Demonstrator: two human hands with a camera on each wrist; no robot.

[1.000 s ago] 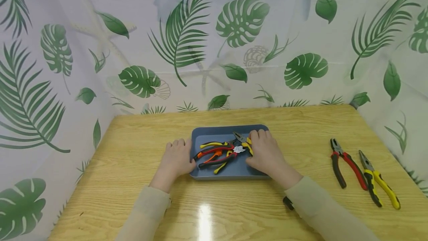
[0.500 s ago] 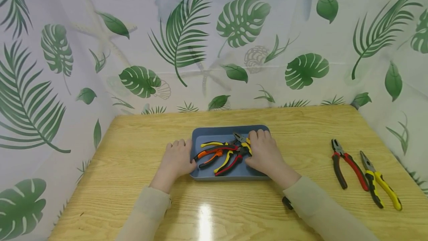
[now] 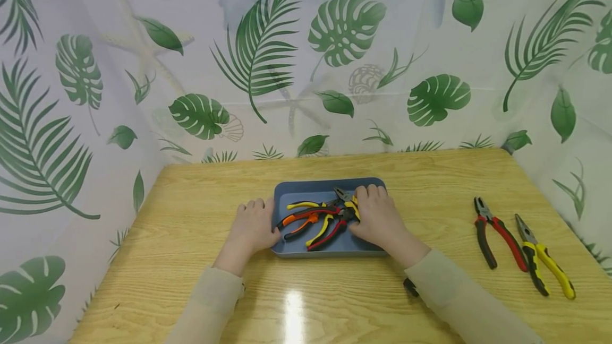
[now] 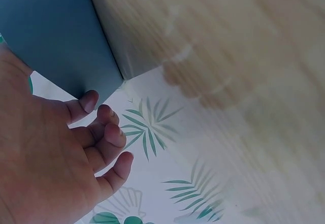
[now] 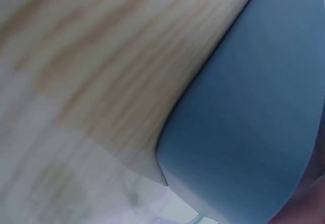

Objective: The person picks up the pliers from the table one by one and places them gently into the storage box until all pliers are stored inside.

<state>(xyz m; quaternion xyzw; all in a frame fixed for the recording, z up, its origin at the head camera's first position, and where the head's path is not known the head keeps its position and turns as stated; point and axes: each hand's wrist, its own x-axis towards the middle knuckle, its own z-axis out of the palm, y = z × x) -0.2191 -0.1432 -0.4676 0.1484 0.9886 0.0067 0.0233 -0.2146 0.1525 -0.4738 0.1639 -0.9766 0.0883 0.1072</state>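
A blue-grey tray (image 3: pixel 306 254) lies on the wooden table with several pliers in it. My left hand (image 3: pixel 253 227) holds its left end, thumb over the rim. In the left wrist view, that hand's index fingertip (image 4: pixel 89 101) is against the tray's outer wall and the other fingers curl beside it. My right hand (image 3: pixel 380 216) covers the tray's right end, above yellow-and-black pliers (image 3: pixel 343 195); its grip there is hidden. Near them, red-and-black pliers (image 3: pixel 330 233) cross others with yellow or orange handles. In the right wrist view, the tray's outer wall (image 5: pixel 233 122) fills much of the frame.
On the table's right side lie red-and-black pliers (image 3: pixel 497 235) and yellow-and-black long-nose pliers (image 3: pixel 540 256), handles spread. A black object (image 3: pixel 410 287) shows partly under the right sleeve (image 3: pixel 449 291). A leaf-patterned cloth (image 3: pixel 306 57) encloses the table's back and sides.
Inside the tray, one red-and-black pair of pliers has shifted right and toward the near edge, baring an orange-and-black handle. Both hands and the tray have stayed nearly still.
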